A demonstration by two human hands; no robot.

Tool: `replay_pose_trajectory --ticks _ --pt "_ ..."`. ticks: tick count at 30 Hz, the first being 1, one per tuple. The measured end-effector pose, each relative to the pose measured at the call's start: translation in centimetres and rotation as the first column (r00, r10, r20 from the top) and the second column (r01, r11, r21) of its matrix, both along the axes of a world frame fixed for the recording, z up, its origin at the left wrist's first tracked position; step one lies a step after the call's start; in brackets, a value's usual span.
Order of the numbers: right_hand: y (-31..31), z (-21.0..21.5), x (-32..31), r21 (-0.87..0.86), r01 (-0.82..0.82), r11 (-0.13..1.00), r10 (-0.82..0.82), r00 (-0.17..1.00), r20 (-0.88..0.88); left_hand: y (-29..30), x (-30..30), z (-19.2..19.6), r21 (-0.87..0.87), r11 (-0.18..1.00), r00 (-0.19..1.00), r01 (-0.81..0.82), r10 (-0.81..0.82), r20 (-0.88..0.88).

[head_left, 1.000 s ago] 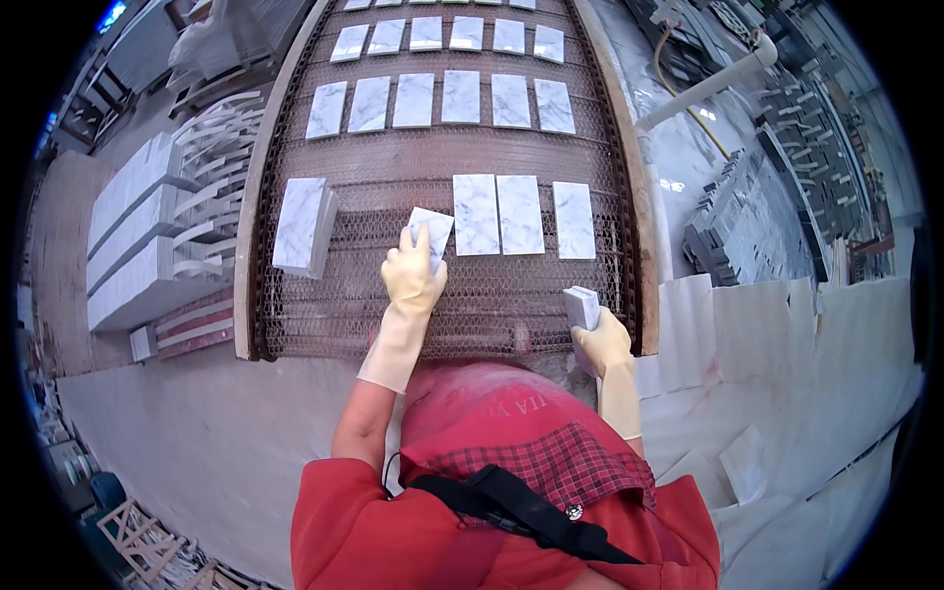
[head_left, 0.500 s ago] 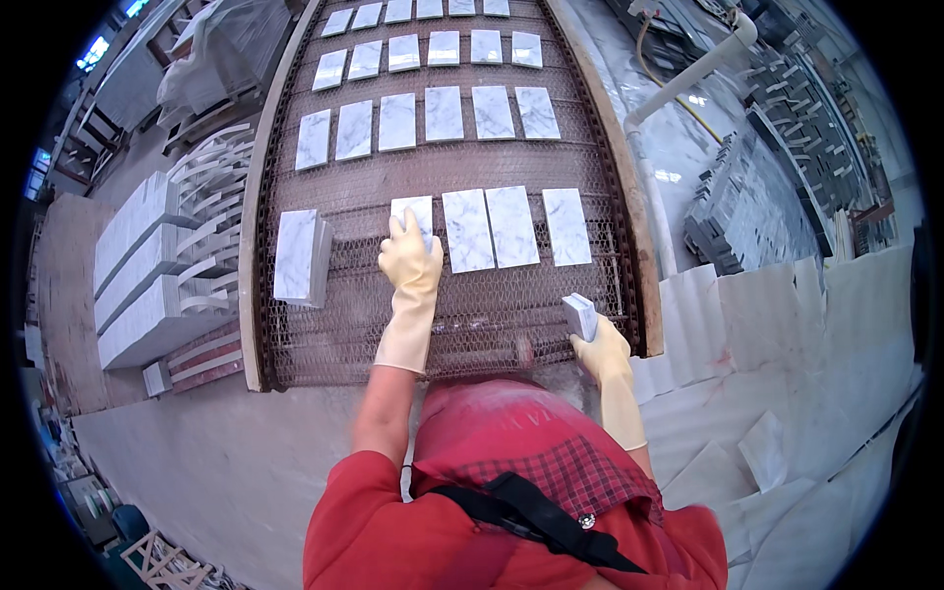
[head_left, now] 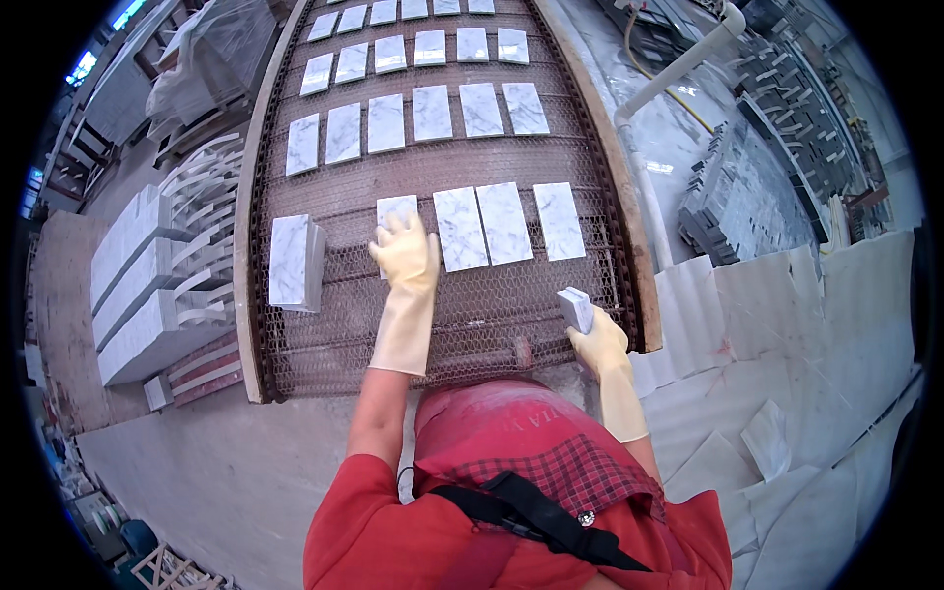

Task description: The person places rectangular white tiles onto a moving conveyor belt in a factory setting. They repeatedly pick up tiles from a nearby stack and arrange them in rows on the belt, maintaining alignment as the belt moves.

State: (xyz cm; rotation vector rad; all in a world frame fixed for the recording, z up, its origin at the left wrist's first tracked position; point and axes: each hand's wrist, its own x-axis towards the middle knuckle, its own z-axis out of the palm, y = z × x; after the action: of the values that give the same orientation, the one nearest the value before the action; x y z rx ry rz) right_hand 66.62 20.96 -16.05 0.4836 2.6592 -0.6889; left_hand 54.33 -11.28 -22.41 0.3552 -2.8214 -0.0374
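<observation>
My left hand [head_left: 405, 258], in a cream rubber glove, lies over a white grey-veined marble tile [head_left: 396, 205], fingers spread on its face. The hand hides much of that tile's lower part. Close to its right, two more tiles [head_left: 482, 226] lie side by side, and a single tile [head_left: 559, 221] lies farther right. At the left of the row stands a stack of tiles [head_left: 291, 264]. Low on the right, my gloved right hand [head_left: 600, 346] is closed around a small stack of tiles [head_left: 575, 309], held tilted near the belt's front corner.
A wire-mesh conveyor belt [head_left: 472, 329] carries several rows of tiles [head_left: 433, 113] farther off. Wooden rails [head_left: 629, 216] edge it. Strapped stone bundles [head_left: 147, 280] sit on the left. On the right are a white pipe [head_left: 678, 69], dark stone pieces [head_left: 752, 197] and pale sheeting [head_left: 767, 334].
My left hand's fingers have spread, and the tile under it has slid slightly left from its neighbour. My right hand still holds the small stack. The whole view has shifted a little.
</observation>
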Motion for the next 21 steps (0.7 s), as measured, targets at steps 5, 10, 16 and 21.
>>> replay_pose_trajectory --ticks 5,10,16,21 --pt "0.3 -0.2 0.0 0.004 -0.008 1.0 0.008 1.0 -0.004 5.5 -1.4 1.0 0.224 0.969 0.988 0.105 -0.128 0.089" --pt "0.6 -0.6 -0.1 -0.006 -0.021 1.0 0.021 1.0 -0.021 8.3 -4.4 1.6 0.272 0.96 0.968 -0.073 0.003 0.25" --pt "0.6 -0.8 0.0 -0.007 -0.037 0.999 0.037 0.999 -0.035 8.9 -6.1 2.5 0.334 0.918 0.937 -0.212 0.094 0.336" --pt "0.5 -0.8 -0.2 -0.007 -0.027 1.0 0.027 0.999 -0.032 8.6 -5.9 3.8 0.389 0.878 0.915 -0.281 0.123 0.383"
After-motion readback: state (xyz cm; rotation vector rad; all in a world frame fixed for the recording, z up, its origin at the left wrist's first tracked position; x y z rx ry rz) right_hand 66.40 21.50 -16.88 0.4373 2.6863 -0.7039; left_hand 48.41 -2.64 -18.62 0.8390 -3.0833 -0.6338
